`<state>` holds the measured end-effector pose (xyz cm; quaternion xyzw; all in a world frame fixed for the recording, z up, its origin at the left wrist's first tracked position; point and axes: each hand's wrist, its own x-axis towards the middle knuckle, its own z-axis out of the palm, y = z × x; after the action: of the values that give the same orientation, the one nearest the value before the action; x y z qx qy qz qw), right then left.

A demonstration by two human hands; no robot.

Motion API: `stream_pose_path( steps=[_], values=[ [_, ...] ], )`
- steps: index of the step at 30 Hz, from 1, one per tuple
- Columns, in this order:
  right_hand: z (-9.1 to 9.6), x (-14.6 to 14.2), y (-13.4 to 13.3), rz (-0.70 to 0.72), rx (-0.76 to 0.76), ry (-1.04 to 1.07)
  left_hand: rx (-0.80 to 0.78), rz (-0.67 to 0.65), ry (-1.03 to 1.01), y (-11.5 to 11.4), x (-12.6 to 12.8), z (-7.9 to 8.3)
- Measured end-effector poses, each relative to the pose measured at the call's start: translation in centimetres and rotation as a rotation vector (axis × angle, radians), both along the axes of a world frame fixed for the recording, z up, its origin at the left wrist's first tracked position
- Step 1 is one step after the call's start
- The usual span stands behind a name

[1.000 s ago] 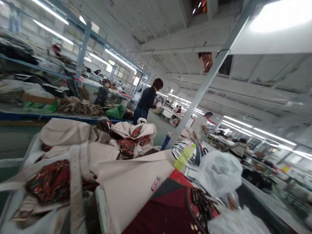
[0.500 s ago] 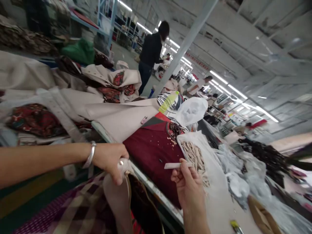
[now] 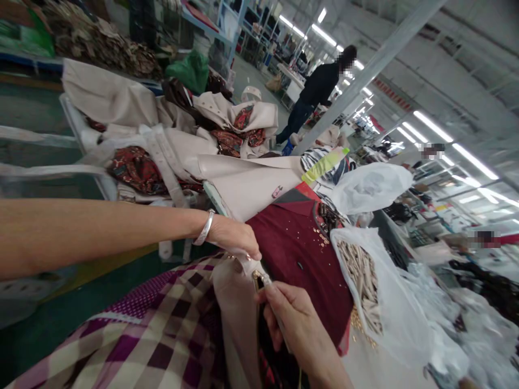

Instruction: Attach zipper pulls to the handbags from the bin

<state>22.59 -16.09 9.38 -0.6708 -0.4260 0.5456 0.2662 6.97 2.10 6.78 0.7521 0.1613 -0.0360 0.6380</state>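
Observation:
My left hand (image 3: pixel 234 237), with a silver bangle on the wrist, pinches the top edge of a beige garment (image 3: pixel 232 313) that hangs over my lap. My right hand (image 3: pixel 292 319) is closed on the same edge just below, by a small metal fitting (image 3: pixel 258 279). A thin pale strip seems to run under its fingers, though I cannot make it out well. A clear plastic bag of pale strips (image 3: pixel 367 281) lies right of my hands on a dark red garment (image 3: pixel 300 254).
Heaps of beige and red-patterned garments (image 3: pixel 174 146) fill a cart ahead. A white plastic bag (image 3: pixel 367 189) and striped cloth lie beyond the red garment. A person in dark clothes (image 3: pixel 312 94) stands in the aisle by a slanted metal post (image 3: pixel 365 75). Checked purple cloth (image 3: pixel 162 335) covers my lap.
The view has tilted down and left. My right hand came down from the bag with the pale strip to the beige garment's edge. My left hand kept its pinch on it.

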Motion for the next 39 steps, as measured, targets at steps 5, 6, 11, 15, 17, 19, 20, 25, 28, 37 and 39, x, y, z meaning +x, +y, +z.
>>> stream_pose_path(
  steps=[5,6,11,15,17,19,20,25,28,37,39],
  values=[
    [0.3,-0.6,1.4,0.084,-0.058,-0.195,0.031,0.036,0.059,-0.3,-0.1,0.3],
    [0.4,-0.6,1.6,0.09,-0.065,-0.224,0.039,0.034,0.08,-0.4,-0.1,0.3],
    [0.7,-1.1,2.3,0.128,-0.121,-0.31,0.109,0.036,0.119,-0.6,0.2,0.2],
    [0.7,-1.2,2.6,0.13,-0.158,-0.354,0.137,0.101,0.12,-0.8,0.5,-0.2],
    [0.6,-0.9,2.6,0.151,-0.105,-0.412,0.138,0.144,0.114,-0.8,0.6,-0.6],
    [0.6,-0.5,2.3,0.181,-0.007,-0.479,0.119,0.16,0.105,-0.8,0.7,-0.9],
    [0.5,-0.2,2.0,0.192,0.044,-0.503,0.101,0.163,0.096,-0.8,0.7,-1.0],
    [0.0,1.0,-0.8,0.146,0.236,-0.64,0.039,0.169,0.019,-0.1,0.4,-0.6],
    [-1.1,2.0,-3.0,-0.032,0.291,-0.704,0.098,0.186,0.0,1.0,0.3,0.0],
    [-5.3,5.4,-3.9,-0.117,0.261,-0.814,0.657,0.215,0.055,3.6,4.2,1.4],
    [-5.7,5.9,-3.5,-0.181,0.314,-0.897,1.043,0.349,-0.135,0.6,4.4,1.7]
  ],
)
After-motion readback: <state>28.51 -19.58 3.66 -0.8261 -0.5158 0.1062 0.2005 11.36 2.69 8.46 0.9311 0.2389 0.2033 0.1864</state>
